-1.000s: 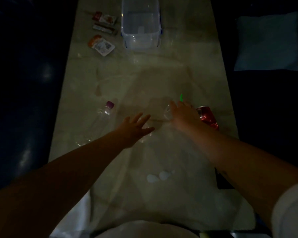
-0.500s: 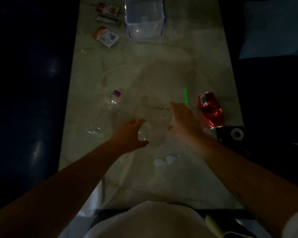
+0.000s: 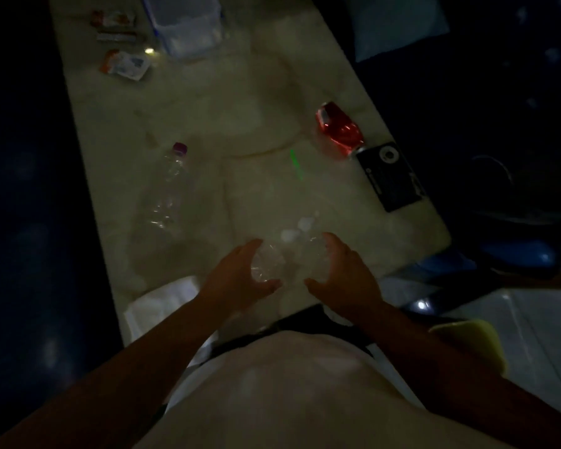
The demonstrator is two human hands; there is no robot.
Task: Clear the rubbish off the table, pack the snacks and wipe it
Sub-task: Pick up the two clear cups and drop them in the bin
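Observation:
The room is dim. Near the front edge of the pale marble table (image 3: 240, 102), my left hand (image 3: 237, 280) and my right hand (image 3: 340, 280) both curl around a piece of clear crumpled plastic (image 3: 282, 262), one at each end. Just beyond it lie small white scraps (image 3: 293, 231). An empty clear bottle with a purple cap (image 3: 169, 186) lies to the left. A crushed red can (image 3: 339, 129) and a green straw (image 3: 295, 162) lie to the right. Snack packets (image 3: 125, 63) sit at the far left beside a clear plastic box (image 3: 188, 24).
A black flat device (image 3: 391, 176) lies at the table's right edge next to the can. A white sheet (image 3: 162, 303) hangs over the near left corner. A yellow cloth (image 3: 470, 338) is by my right arm. A pale cushion (image 3: 399, 21) rests at the far right.
Both hands have closed on the clear plastic and pulled it from the table's middle back to the near edge. The view has tilted down toward my body.

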